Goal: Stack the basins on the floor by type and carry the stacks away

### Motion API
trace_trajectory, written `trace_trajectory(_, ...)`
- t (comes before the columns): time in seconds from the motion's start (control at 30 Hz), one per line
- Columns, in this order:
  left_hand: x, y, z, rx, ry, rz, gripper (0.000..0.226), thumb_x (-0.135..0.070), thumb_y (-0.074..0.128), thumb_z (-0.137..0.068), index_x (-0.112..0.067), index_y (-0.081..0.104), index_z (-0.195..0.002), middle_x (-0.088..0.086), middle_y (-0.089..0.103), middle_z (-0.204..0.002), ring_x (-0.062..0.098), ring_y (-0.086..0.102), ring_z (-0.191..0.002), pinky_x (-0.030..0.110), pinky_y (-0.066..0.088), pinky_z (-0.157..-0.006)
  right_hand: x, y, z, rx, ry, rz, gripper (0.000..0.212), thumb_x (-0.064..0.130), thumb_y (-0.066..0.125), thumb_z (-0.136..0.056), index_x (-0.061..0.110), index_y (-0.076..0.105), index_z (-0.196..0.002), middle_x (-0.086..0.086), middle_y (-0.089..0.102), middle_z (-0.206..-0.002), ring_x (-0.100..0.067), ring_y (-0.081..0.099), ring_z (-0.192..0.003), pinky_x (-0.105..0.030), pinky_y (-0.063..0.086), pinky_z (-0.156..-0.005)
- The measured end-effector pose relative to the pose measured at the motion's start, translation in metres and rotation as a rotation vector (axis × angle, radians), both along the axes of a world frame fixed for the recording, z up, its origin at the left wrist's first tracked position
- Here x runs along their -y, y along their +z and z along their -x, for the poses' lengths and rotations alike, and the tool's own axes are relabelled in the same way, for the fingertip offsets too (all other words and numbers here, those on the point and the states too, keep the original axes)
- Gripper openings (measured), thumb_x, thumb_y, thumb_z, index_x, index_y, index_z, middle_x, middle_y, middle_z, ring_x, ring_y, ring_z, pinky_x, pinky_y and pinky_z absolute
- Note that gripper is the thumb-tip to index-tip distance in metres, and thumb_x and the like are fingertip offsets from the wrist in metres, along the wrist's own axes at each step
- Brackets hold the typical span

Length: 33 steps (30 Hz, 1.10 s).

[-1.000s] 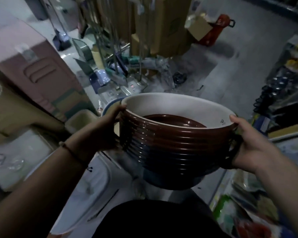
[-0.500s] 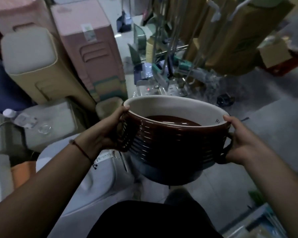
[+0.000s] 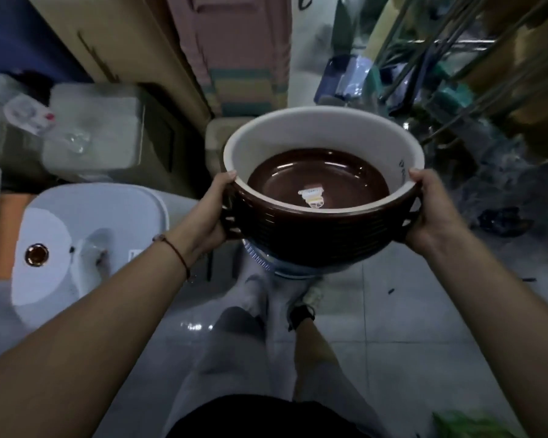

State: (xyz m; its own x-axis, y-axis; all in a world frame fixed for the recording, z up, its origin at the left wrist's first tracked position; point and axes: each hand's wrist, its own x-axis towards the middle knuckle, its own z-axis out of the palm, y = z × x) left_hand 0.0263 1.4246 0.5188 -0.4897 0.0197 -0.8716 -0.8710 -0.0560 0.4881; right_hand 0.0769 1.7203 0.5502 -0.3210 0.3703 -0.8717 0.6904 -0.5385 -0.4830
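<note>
Basins, brown outside and nested into one stack [image 3: 321,230], are held up in the air in front of the person, above the tiled floor [image 3: 424,327] and above the person's own feet. The left hand [image 3: 208,216] grips the stack at its left side: the thumb hooks over the cream rim of the top basin, and the fingers curl under, out of sight beside a small brown side handle. The right hand [image 3: 431,213] grips the opposite side the same way, thumb on the rim and fingers wrapped below at the right handle. A thin red cord bracelet [image 3: 176,252] sits on the left wrist.

The top basin has a cream inner wall and a glossy brown bottom, where a small pale label [image 3: 312,197] is stuck. The outer walls show as stacked brown ridges, one rim over another. Under the brown ones a blue-grey basin bottom [image 3: 285,270] peeks out at the base of the stack.

Below the stack are a grey trouser leg and a dark shoe [image 3: 301,314]. To the left on the floor lies a white ceramic washbasin [image 3: 86,235] with a metal drain ring. Behind it stands a translucent plastic box [image 3: 92,134], and further back tall pink and beige cartons [image 3: 234,45]. At upper right, blurred metal rods [image 3: 456,42] lean against brown cartons.
</note>
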Motion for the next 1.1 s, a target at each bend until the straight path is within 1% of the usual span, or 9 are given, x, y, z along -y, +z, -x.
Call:
trace_trajectory(0.17, -0.009, -0.063, 0.009, 0.002, 0.103, -0.025, 0.034, -0.047, 0.053, -0.089, -0.019, 0.062, -0.072, 0.006, 0.061, -0.073, 0.021, 0.059, -0.063, 0.028, 0.048, -0.057, -0.014, -0.076, 0.023, -0.032, 0.06, -0.028, 0.042, 0.046, 0.058, -0.083, 0.022, 0.063, -0.117, -0.006, 0.06, -0.11, -0.023, 0.061, -0.099, -0.034, 0.053, -0.081)
trace_trajectory(0.27, -0.005, -0.101, 0.012, 0.038, 0.094, -0.009, 0.04, -0.051, 0.055, -0.075, -0.015, 0.064, -0.088, 0.007, 0.062, -0.079, 0.024, 0.061, -0.07, 0.034, 0.051, -0.068, -0.012, -0.127, 0.019, -0.018, 0.06, -0.014, 0.049, 0.039, 0.058, -0.079, 0.016, 0.061, -0.122, -0.006, 0.061, -0.104, -0.023, 0.061, -0.094, -0.033, 0.053, -0.076)
trace_trajectory(0.33, 0.003, -0.129, 0.011, 0.06, 0.138, 0.013, 0.043, -0.046, 0.056, -0.068, -0.013, 0.066, -0.095, 0.011, 0.063, -0.085, 0.029, 0.061, -0.076, 0.042, 0.051, -0.076, -0.006, -0.156, 0.009, -0.023, 0.075, 0.008, 0.041, 0.026, 0.055, -0.079, 0.014, 0.059, -0.118, -0.005, 0.06, -0.097, -0.021, 0.059, -0.085, -0.032, 0.053, -0.069)
trace_trajectory(0.4, 0.012, -0.156, 0.002, 0.083, 0.166, 0.011, 0.052, -0.037, 0.059, -0.07, -0.009, 0.064, -0.114, 0.017, 0.069, -0.1, 0.036, 0.067, -0.088, 0.052, 0.055, -0.082, -0.001, -0.183, -0.007, -0.012, 0.102, 0.014, 0.052, 0.018, 0.055, -0.071, 0.011, 0.058, -0.123, -0.007, 0.065, -0.101, -0.022, 0.063, -0.085, -0.031, 0.055, -0.061)
trace_trajectory(0.53, 0.017, -0.197, -0.025, 0.144, 0.111, 0.124, 0.071, -0.028, 0.072, -0.072, -0.021, 0.045, -0.137, 0.017, 0.068, -0.118, 0.038, 0.07, -0.098, 0.055, 0.06, -0.073, 0.001, -0.222, -0.035, 0.031, 0.149, -0.049, 0.047, 0.019, 0.059, -0.087, 0.02, 0.055, -0.134, -0.008, 0.071, -0.116, -0.027, 0.069, -0.104, -0.045, 0.059, -0.081)
trace_trajectory(0.7, 0.009, -0.203, -0.028, 0.077, -0.023, 0.309, 0.056, -0.008, 0.062, -0.086, -0.024, 0.039, -0.134, 0.01, 0.062, -0.112, 0.03, 0.066, -0.094, 0.045, 0.062, -0.067, -0.003, -0.226, -0.035, 0.142, 0.302, -0.202, 0.038, 0.019, 0.059, -0.089, 0.023, 0.057, -0.127, -0.007, 0.071, -0.11, -0.028, 0.068, -0.099, -0.051, 0.058, -0.085)
trace_trajectory(0.83, 0.018, -0.198, -0.014, 0.049, -0.15, 0.317, 0.053, -0.003, 0.06, -0.089, -0.014, 0.042, -0.138, 0.009, 0.063, -0.108, 0.022, 0.064, -0.084, 0.023, 0.053, -0.043, 0.006, -0.211, -0.021, 0.213, 0.356, -0.232, 0.03, 0.016, 0.058, -0.092, 0.016, 0.058, -0.122, -0.008, 0.069, -0.103, -0.026, 0.067, -0.091, -0.041, 0.059, -0.074)
trace_trajectory(0.93, 0.024, -0.181, -0.005, 0.02, -0.34, 0.382, 0.039, -0.008, 0.063, -0.09, -0.008, 0.055, -0.128, 0.015, 0.067, -0.11, 0.024, 0.065, -0.083, 0.031, 0.057, -0.055, 0.012, -0.193, -0.008, 0.319, 0.342, -0.189, 0.019, 0.013, 0.058, -0.095, 0.009, 0.058, -0.113, -0.01, 0.065, -0.093, -0.025, 0.062, -0.08, -0.033, 0.051, -0.06)
trace_trajectory(1.1, 0.028, -0.132, 0.016, -0.072, -0.552, 0.431, 0.035, -0.024, 0.063, -0.085, -0.008, 0.062, -0.117, 0.011, 0.069, -0.103, 0.024, 0.066, -0.086, 0.034, 0.055, -0.069, 0.025, -0.144, 0.013, 0.376, 0.487, -0.207, 0.039, 0.02, 0.065, -0.09, 0.001, 0.053, -0.123, -0.014, 0.064, -0.107, -0.02, 0.057, -0.073, -0.031, 0.044, -0.054)
